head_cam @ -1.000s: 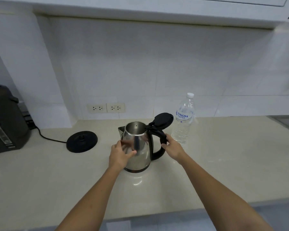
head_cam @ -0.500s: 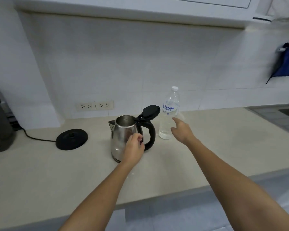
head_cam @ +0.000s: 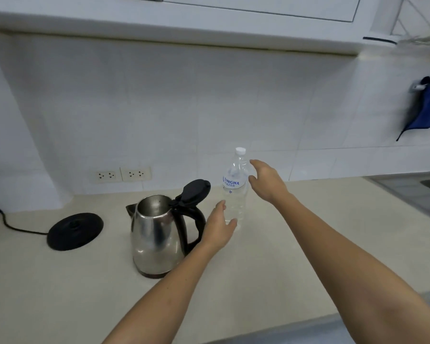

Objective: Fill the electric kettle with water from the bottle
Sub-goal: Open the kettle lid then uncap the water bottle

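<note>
Head view, frame centre: kettle [head_cam: 157, 234] stands lid-open on the counter [head_cam: 308, 232], capped bottle [head_cam: 235, 189] upright just right; left hand [head_cam: 217, 225] and right hand [head_cam: 266, 180] spread, flanking it ungripped; uncapping and pouring remain.

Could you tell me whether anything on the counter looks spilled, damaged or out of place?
Nothing stands out. The kettle stands upright, lid open, off its base; the water bottle is upright and capped.
</note>
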